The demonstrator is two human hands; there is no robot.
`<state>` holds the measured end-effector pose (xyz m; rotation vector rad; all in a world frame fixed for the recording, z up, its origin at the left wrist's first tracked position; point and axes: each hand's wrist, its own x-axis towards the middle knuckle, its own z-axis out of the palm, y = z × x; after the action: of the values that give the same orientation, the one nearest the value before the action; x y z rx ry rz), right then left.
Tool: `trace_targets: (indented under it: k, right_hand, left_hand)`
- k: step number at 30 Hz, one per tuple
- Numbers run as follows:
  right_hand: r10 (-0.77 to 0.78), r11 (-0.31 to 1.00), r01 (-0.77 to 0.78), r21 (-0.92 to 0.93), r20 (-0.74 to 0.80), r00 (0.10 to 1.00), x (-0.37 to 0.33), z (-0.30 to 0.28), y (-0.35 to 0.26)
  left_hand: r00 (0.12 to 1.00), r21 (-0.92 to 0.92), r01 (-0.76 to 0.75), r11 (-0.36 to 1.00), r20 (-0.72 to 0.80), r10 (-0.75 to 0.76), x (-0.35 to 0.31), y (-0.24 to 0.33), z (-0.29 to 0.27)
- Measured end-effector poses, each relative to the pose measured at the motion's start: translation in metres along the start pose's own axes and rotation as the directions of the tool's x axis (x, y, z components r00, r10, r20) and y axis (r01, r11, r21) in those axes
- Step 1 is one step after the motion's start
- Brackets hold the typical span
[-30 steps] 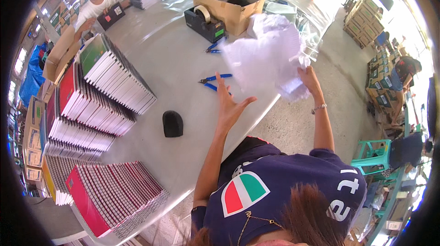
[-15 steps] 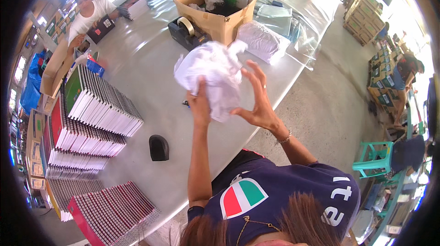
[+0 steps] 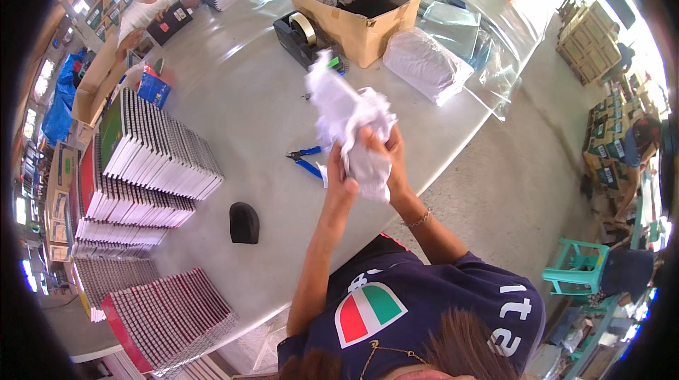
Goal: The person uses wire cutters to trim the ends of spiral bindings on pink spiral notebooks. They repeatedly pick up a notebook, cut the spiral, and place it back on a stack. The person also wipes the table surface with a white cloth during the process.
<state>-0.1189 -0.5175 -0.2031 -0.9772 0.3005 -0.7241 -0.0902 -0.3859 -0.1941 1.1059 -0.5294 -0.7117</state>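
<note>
A bundle of crumpled white paper (image 3: 361,122) is held above the grey table between my two hands. My left hand (image 3: 342,180) grips its near left side, thumb showing on the front. On the right side, my right hand (image 3: 387,153) presses into the paper with bent fingers. One loose piece sticks up at the upper left and is smeared by motion. Just left of my hands, blue-handled cutters (image 3: 305,160) lie on the table. Beyond the paper stands a black tape dispenser (image 3: 300,37) with a roll of tape.
Stacks of spiral notebooks (image 3: 159,153) line the left side. A black curved object (image 3: 244,223) lies nearer. At the back stand a cardboard box (image 3: 382,37) holding crumpled paper and a white wrapped package (image 3: 428,65). A co-worker (image 3: 155,1) handles a dark notebook at far left.
My right hand has closed onto the paper, which is now squeezed narrower. Both hands have come a little right and nearer, uncovering the blue-handled cutters. The view has shifted slightly.
</note>
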Motion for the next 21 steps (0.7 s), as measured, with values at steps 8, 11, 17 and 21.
trace_targets:
  k: [8, 11, 17, 21]
  right_hand:
    - [0.241, 0.970, -0.241, 0.033, 0.010, 0.970, 0.006, 0.007, 0.014]
    - [0.318, 0.945, -0.297, -0.134, 0.179, 0.931, -0.006, 0.016, 0.012]
    - [0.003, 0.976, 0.047, -0.213, 0.229, 0.973, -0.027, 0.023, 0.012]
    - [-0.318, 0.888, 0.383, -0.256, 0.262, 0.911, -0.025, 0.045, 0.001]
  left_hand:
    - [0.873, 0.849, -0.270, 0.454, 0.016, 0.488, 0.013, 0.001, -0.004]
    - [0.803, 0.652, -0.453, 0.608, 0.001, 0.596, 0.023, -0.038, -0.009]
    - [0.642, 0.403, -0.614, 0.679, -0.245, 0.727, 0.054, -0.006, 0.004]
    - [0.734, 0.229, -0.453, 0.862, -0.454, 0.506, 0.078, 0.042, 0.020]
